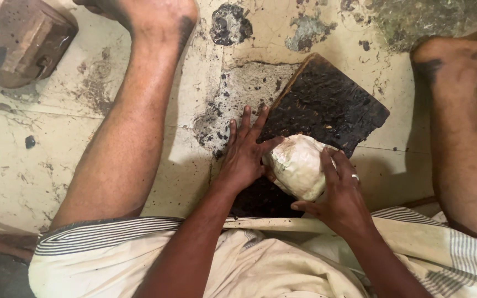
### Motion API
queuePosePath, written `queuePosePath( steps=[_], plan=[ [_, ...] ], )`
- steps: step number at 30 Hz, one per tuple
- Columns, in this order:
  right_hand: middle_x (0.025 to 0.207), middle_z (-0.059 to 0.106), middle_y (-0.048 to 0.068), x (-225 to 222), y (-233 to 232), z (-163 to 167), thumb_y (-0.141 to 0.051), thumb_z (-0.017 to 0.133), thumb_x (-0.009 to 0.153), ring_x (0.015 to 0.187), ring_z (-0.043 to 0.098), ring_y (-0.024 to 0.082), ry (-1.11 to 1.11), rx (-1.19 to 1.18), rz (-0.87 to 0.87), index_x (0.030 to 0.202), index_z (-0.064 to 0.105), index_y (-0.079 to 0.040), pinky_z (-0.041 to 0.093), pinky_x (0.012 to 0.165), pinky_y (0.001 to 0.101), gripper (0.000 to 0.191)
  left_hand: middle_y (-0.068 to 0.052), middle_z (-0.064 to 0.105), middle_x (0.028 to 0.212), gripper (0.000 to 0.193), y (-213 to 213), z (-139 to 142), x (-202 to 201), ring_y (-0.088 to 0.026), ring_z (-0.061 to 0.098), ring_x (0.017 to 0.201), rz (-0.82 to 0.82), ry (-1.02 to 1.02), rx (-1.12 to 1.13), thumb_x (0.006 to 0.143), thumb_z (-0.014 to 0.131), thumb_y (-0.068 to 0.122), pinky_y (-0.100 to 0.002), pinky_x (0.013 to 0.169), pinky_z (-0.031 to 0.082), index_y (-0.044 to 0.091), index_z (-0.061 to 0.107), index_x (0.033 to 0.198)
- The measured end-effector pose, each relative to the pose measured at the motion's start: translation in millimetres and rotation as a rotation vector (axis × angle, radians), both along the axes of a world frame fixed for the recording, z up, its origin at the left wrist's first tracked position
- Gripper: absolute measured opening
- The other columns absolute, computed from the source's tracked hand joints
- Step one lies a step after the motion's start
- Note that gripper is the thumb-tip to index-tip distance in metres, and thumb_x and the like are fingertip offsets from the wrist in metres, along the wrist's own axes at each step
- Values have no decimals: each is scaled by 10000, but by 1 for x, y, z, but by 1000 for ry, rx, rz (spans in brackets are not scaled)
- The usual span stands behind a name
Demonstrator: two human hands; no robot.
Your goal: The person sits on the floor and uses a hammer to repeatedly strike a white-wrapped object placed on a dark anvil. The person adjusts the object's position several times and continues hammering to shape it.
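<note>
Sitting on cracked, stained floor [56,160], dark board [327,105] between legs.

Two hands [296,176] — one pale lump [298,165], one dark board [327,105], one wooden mallet [23,41].
</note>
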State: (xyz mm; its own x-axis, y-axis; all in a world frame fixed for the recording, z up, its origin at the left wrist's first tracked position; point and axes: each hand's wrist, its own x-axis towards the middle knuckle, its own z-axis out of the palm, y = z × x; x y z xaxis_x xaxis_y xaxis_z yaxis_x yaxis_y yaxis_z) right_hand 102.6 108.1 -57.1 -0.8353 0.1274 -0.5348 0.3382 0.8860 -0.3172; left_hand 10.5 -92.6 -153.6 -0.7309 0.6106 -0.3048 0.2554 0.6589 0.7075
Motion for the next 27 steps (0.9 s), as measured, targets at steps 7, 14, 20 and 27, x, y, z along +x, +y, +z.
queuePosePath(
  steps=[7,14,20,27],
  plan=[
    [1582,272,293,11,22,14,-445,999,420,1438,328,423,-72,-40,-154,1600,162,23,355,1141,473,1521,-35,-2,1707,1046,1,18,-11,-358,-25,1580,-77,-81,-46,506,989,259,-618,1268,58,389,529,1437],
    [1547,328,311,30,29,22,-478,963,507,1435,365,441,4,-21,-135,1551,172,52,368,1142,479,1413,-25,32,1677,1201,6,37,-14,-357,-51,1558,-184,-62,4,451,992,341,-667,1234,5,371,435,1515],
    [1543,328,315,37,26,16,-446,964,532,1422,351,444,11,-26,-150,1584,200,33,370,1115,489,1386,15,210,1682,1001,19,44,-2,-350,-12,1570,-273,91,-10,520,964,330,-694,1238,8,351,560,1435],
    [1529,443,190,71,32,34,-479,805,804,1380,495,332,-549,26,132,1564,327,-101,405,1166,448,974,-17,193,1686,975,20,49,-3,-378,-1,1565,-256,120,-84,514,960,340,-685,1240,17,349,589,1415]
  ],
)
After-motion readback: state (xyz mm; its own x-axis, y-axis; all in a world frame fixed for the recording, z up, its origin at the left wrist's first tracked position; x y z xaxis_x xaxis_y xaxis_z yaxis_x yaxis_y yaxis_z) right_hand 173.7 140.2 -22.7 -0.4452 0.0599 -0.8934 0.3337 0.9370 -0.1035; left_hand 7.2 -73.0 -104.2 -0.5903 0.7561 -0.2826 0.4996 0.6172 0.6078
